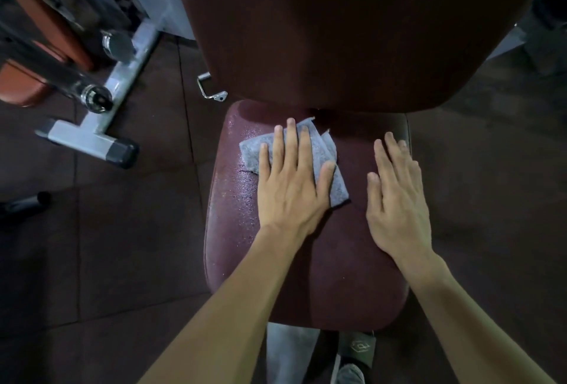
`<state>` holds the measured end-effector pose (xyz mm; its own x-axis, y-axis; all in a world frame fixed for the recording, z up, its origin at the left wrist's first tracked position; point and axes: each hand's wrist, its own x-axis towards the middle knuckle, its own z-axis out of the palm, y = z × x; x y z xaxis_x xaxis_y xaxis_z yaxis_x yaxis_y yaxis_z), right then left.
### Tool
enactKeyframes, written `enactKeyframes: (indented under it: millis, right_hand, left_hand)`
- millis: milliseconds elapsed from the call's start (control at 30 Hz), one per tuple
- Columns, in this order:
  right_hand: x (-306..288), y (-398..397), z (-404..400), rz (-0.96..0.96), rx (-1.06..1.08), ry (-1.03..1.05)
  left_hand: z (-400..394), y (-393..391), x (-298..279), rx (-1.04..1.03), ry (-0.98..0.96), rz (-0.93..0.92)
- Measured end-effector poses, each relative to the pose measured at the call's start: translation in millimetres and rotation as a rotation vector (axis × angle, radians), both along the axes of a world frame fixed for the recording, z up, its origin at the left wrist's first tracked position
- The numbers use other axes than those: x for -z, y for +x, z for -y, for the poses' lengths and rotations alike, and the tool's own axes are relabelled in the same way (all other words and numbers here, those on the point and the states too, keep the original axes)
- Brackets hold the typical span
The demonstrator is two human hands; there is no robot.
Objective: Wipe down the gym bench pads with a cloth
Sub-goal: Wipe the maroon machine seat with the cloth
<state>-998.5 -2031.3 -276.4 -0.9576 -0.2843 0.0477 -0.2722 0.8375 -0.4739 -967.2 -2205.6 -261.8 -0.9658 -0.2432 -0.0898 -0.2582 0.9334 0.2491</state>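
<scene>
I have my left hand (291, 181) flat, fingers straight, pressing the grey cloth (333, 153) on the seat pad (306, 276) at frame centre, right hand (395, 196) flat beside it; droplets remain left, back pad (352, 30) apparently unwiped.

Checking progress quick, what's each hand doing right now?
Left hand: open, fingers flat, pressing the grey cloth on the seat pad.
Right hand: open, resting flat on the pad.
</scene>
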Motion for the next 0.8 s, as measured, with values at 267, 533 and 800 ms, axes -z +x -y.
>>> enactKeyframes:
  millis: [267,533,800]
  right_hand:
    - [-1,4,3,-0.019,0.018,0.040]
    - [-3,2,2,0.023,0.034,-0.043]
    - [-9,1,-11,0.149,0.189,-0.567]
  left_hand:
    - [11,-16,-2,-0.119,-0.018,0.002]
    - [23,-48,-3,-0.001,-0.151,0.016]
    - [-27,-70,-5,0.190,-0.123,-0.009]
